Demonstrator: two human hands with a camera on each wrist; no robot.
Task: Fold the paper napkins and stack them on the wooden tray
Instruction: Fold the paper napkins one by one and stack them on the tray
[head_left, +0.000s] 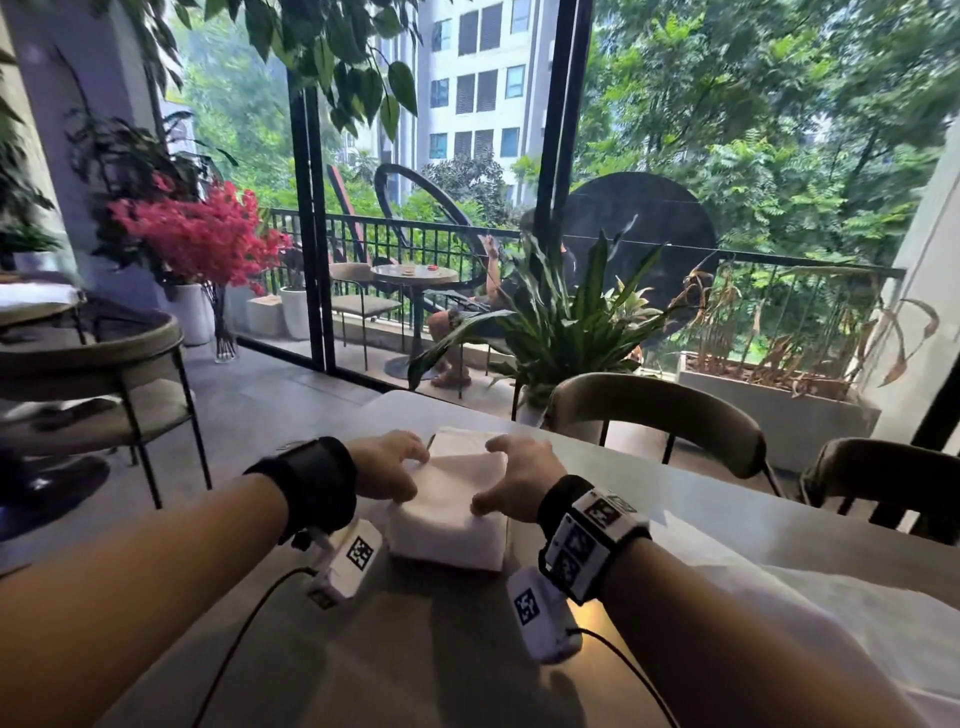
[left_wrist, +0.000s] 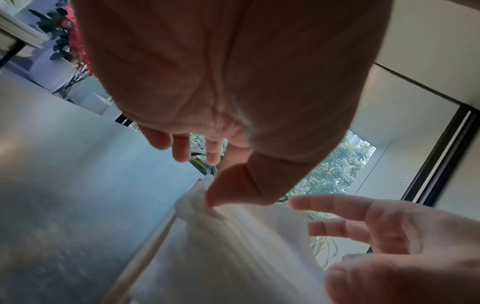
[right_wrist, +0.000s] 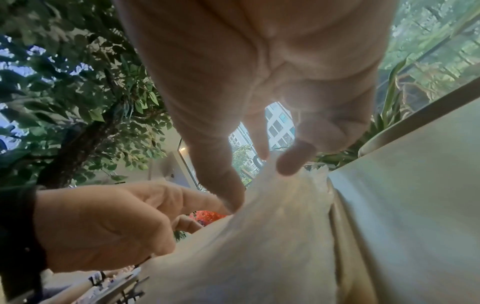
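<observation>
Hands at a grey, faintly mottled surface (head_left: 415, 649) in a plant-filled room with glass doors onto a balcony: the left hand (head_left: 387, 467) pinches the top sheet of a white napkin stack (head_left: 449, 525) with thumb and curled fingers (left_wrist: 228, 189), the right hand (head_left: 514, 478) nips the soft paper likewise. A thin wooden tray (head_left: 508, 535) shows only as a pale edge beside the square pile; curved-back chairs (head_left: 654, 415) stand beyond
</observation>
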